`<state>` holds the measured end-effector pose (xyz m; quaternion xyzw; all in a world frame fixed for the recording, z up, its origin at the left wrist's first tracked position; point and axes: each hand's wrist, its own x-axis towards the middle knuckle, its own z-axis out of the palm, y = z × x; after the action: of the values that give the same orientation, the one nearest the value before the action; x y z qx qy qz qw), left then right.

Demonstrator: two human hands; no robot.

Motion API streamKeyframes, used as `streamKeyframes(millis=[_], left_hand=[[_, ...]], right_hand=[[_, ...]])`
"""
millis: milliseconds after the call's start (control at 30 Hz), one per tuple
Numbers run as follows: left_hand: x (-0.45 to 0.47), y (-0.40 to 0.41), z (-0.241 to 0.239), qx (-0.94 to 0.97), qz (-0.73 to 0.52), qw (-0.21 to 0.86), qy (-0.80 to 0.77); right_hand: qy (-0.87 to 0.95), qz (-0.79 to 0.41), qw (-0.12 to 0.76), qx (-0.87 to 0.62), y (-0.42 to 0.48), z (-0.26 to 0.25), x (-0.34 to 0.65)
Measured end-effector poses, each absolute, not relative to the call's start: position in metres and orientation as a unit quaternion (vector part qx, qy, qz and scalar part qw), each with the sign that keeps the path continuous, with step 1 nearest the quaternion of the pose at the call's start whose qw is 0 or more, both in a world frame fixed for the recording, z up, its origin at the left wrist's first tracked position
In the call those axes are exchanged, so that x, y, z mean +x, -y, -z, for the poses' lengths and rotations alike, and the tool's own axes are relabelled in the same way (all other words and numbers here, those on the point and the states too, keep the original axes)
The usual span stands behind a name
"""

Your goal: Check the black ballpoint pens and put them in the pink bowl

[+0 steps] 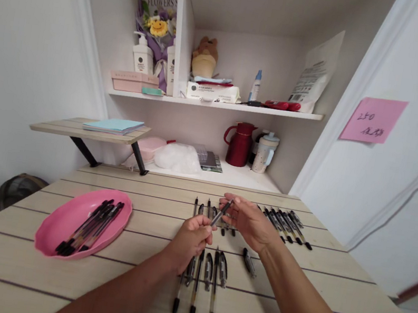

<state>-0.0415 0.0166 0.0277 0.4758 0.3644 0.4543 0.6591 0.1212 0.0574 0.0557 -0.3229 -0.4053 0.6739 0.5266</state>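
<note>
Between my two hands is a pen (219, 217), tilted with its dark grip end up. My left hand (187, 239) is closed round its lower part. My right hand (249, 223) pinches near the upper end with thumb and fingers. Below my hands, uncapped pens (214, 293) lie on the table beside loose black caps (208, 270). More pens and caps lie behind my hands, partly hidden. Under my right wrist sits a single cap (249, 262). A pink bowl (119, 227) at left holds several pens (90, 227).
At the right back lies a row of several pens (282, 222). A small raised shelf (58, 124) with blue paper (113, 125) stands at left. Behind the table (316, 281), a white cabinet holds a red jug (240, 144), a tumbler (264, 154) and a plastic bag (177, 157).
</note>
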Motion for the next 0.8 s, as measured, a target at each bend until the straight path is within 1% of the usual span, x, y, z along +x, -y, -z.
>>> streamKeyframes(millis=[167, 333, 467, 533, 633, 700, 800], left_hand=[[-0.041, -0.017, -0.027, 0.479, -0.457, 0.653, -0.367], [-0.041, -0.016, -0.029, 0.48, -0.458, 0.649, -0.372], [-0.04, -0.016, -0.029, 0.494, -0.464, 0.625, -0.388], [-0.04, -0.018, -0.029, 0.496, -0.469, 0.62, -0.387], [-0.042, -0.022, -0.027, 0.503, -0.462, 0.627, -0.376], [-0.043, -0.025, -0.026, 0.513, -0.45, 0.626, -0.377], [-0.043, -0.028, -0.025, 0.525, -0.447, 0.602, -0.403]], right_hand=[[0.408, -0.651, 0.544, -0.337, -0.058, -0.055, 0.121], [0.41, -0.663, 0.535, -0.325, -0.059, -0.053, 0.121], [0.408, -0.626, 0.558, -0.362, -0.059, -0.052, 0.12], [0.405, -0.631, 0.549, -0.369, -0.058, -0.052, 0.119], [0.409, -0.651, 0.543, -0.338, -0.059, -0.052, 0.119], [0.408, -0.643, 0.555, -0.334, -0.061, -0.049, 0.118], [0.401, -0.615, 0.573, -0.365, -0.064, -0.045, 0.118]])
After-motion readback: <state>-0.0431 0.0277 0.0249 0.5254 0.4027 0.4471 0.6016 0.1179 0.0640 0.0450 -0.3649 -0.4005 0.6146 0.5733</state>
